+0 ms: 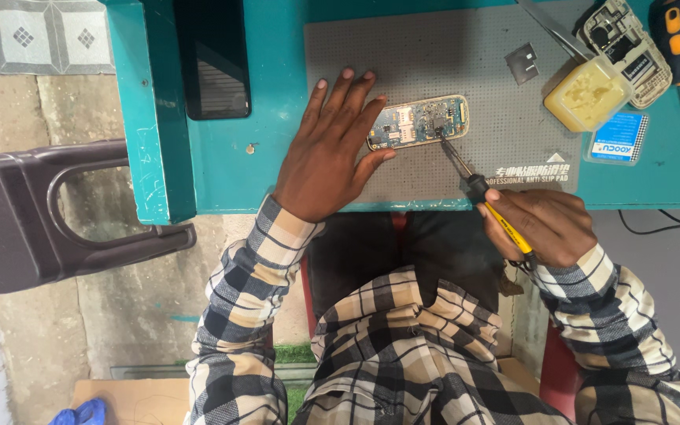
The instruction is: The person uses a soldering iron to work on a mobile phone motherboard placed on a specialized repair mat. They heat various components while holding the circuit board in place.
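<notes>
Grey mat [403,47] carries the circuit board [418,121], mid-bench. Our left hand [328,153] lies spread, fingertips pinning its left end; our right hand [545,224] pinches the soldering iron [478,193], tip on board. Soldering step, we judge; next needs a steady tip.

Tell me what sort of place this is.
Likely a phone repair bench: a bare circuit board lies on a grey anti-slip mat, the right hand holds a soldering iron to it, and a screwdriver lies nearby.
</notes>
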